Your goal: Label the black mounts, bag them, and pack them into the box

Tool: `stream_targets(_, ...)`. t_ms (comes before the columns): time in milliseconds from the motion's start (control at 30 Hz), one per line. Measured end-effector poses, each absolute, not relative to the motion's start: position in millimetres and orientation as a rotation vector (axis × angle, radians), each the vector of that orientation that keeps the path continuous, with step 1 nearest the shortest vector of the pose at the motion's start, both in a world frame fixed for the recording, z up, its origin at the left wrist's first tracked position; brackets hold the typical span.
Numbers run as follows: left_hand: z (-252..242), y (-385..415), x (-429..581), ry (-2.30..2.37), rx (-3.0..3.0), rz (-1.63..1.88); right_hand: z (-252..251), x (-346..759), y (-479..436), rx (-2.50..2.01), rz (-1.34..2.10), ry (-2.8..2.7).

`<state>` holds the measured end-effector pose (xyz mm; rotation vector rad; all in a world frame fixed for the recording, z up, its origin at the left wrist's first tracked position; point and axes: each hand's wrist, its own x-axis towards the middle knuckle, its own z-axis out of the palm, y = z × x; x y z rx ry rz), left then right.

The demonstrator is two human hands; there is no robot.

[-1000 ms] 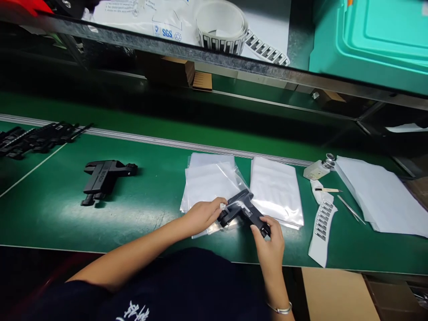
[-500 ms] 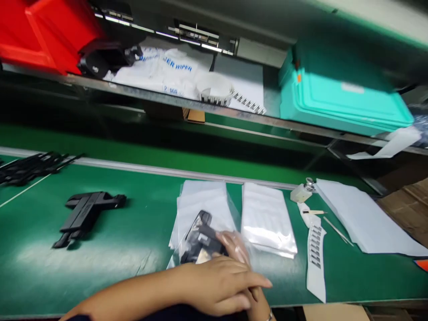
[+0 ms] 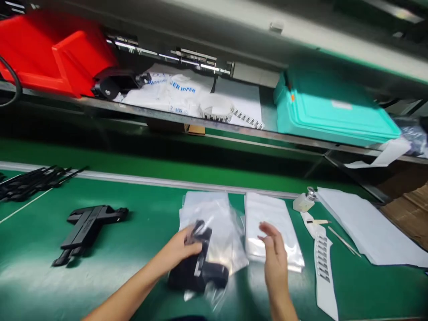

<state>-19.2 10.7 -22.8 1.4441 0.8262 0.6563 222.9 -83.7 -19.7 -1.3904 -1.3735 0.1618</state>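
Observation:
My left hand grips a black plastic part with a small white label. A clear plastic bag goes with it, spreading to its right and below; motion blur hides how much of the part is inside. Behind lies a stack of clear bags. My right hand is raised over a second stack of clear bags, fingers loosely bent and apart, with nothing seen in them. To the left, a similar black bracket-like part rests on the green table.
On the right are a strip of labels, a small dispenser bottle, tweezers and white sheets. Thin black parts lie far left. The shelf above carries a red bin and a teal box.
My hands, crossed over the bagged part before, have come apart. My left hand now holds the part nearer the table's front, and my right hand has moved right, off it.

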Motion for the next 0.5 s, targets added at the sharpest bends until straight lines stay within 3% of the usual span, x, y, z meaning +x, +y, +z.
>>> stream_targets(100,-17.0,3.5,-8.9,0.954,1.491,0.693,-0.5,211.0,-84.0,-1.249,0.206,-1.758)
stream_targets(200,-10.4,-11.0,3.0,0.967,1.731,0.439,12.9,189.9,-77.4,-1.304,0.305,-2.023)
stream_targets(300,-15.9,-29.2,5.8,0.798,2.012,0.303,20.1,186.9,-78.8,-1.305,0.482,-2.062)
stream_targets(400,-32.3,-32.0,6.9,0.575,2.335,0.448,21.0,205.8,-93.9,-1.149,0.577,-2.036)
stream_targets(500,-41.6,-20.1,22.0,0.42,2.416,0.567,20.0,247.3,-130.3,-1.292,0.491,-1.76)
